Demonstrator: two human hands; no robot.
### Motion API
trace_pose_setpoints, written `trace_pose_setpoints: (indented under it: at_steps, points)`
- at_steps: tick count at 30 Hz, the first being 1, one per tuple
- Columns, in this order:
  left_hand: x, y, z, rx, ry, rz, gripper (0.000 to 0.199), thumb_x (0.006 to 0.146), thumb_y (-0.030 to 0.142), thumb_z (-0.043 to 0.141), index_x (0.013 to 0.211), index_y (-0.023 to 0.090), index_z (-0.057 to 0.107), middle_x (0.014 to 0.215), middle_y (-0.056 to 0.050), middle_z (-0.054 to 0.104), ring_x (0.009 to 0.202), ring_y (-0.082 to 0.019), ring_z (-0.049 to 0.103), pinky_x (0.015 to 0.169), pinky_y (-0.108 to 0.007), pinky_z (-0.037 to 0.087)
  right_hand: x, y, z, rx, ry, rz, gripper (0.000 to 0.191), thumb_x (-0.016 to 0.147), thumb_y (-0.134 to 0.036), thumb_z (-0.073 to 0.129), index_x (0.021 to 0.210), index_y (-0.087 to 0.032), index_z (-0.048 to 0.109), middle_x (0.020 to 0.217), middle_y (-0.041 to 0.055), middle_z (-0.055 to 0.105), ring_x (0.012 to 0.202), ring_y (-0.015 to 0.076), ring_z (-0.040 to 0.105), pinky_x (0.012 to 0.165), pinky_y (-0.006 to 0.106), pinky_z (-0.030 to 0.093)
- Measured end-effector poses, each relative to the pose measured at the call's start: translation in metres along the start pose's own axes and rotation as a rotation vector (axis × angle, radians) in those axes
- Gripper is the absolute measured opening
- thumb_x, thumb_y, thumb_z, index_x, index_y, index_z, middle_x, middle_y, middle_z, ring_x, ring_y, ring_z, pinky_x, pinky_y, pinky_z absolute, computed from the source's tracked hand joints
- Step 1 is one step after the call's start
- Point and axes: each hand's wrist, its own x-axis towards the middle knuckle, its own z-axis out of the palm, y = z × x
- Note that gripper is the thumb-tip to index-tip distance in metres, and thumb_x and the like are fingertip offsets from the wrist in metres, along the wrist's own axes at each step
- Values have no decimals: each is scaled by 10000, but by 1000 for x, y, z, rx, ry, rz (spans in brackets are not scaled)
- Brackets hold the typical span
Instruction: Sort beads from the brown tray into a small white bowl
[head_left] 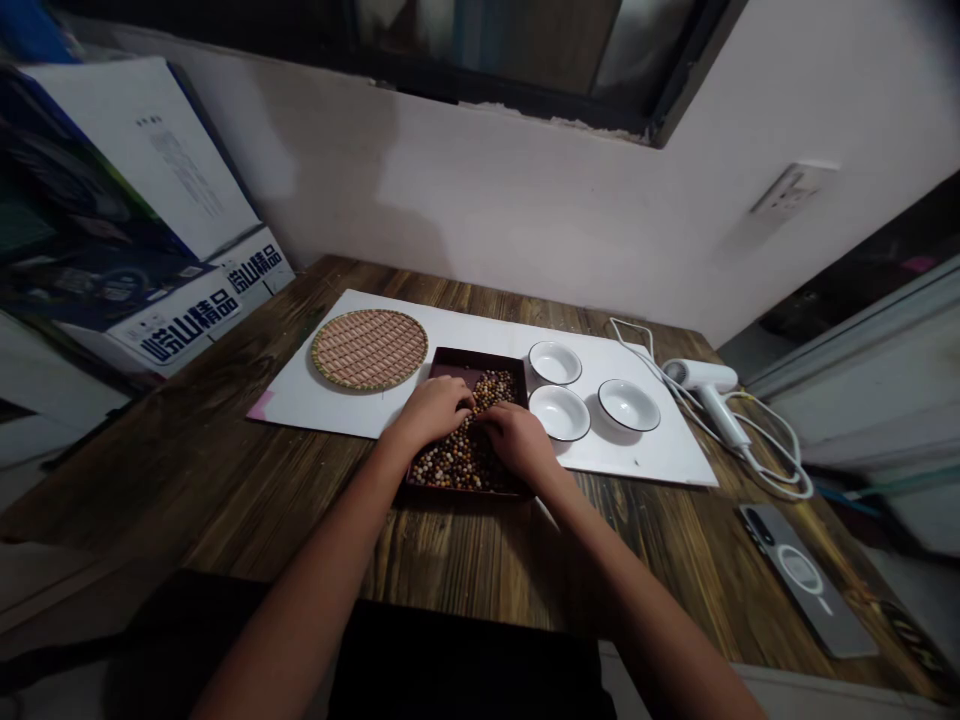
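A dark red box (482,357) holds a spread of mixed beads or beans (459,462) in pale, yellow and dark colours. My left hand (437,408) reaches over its left side, fingers curled together at the pieces. From the right, my right hand (516,436) dips in, its fingertips bent down among them. Whatever either hand grips is too small to make out. Just right of the box stand two white dark-rimmed bowls (555,363) (559,413), and a third bowl (629,405) is farther right; no contents show in them.
A round woven mat (370,348) lies left on the white board (480,327). Right of the board are a white hair dryer (716,395) with its cord and a phone (810,580) on the wooden table (450,555). Cartons (187,300) stand at the left.
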Motion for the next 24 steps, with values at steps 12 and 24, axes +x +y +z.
trace_pose_setpoints:
  at_steps: [12,24]
  points:
    - [0,-2,0,-90,30,15,202,857,158,590,937,221,764,1011,-49,748,984,-236,661,893,-373,501,-7,-4,-5,104,40,-15,149,931,-196,649,1033,-234,752,1061,36,743,950,190,665,822,283,475]
    - [-2,-3,1,-557,415,-99,170,918,223,578,983,175,728,1022,-54,744,971,-176,664,916,-335,514,-11,-4,-7,187,23,-33,155,944,-246,634,1045,-236,752,1075,40,752,980,196,673,860,304,488]
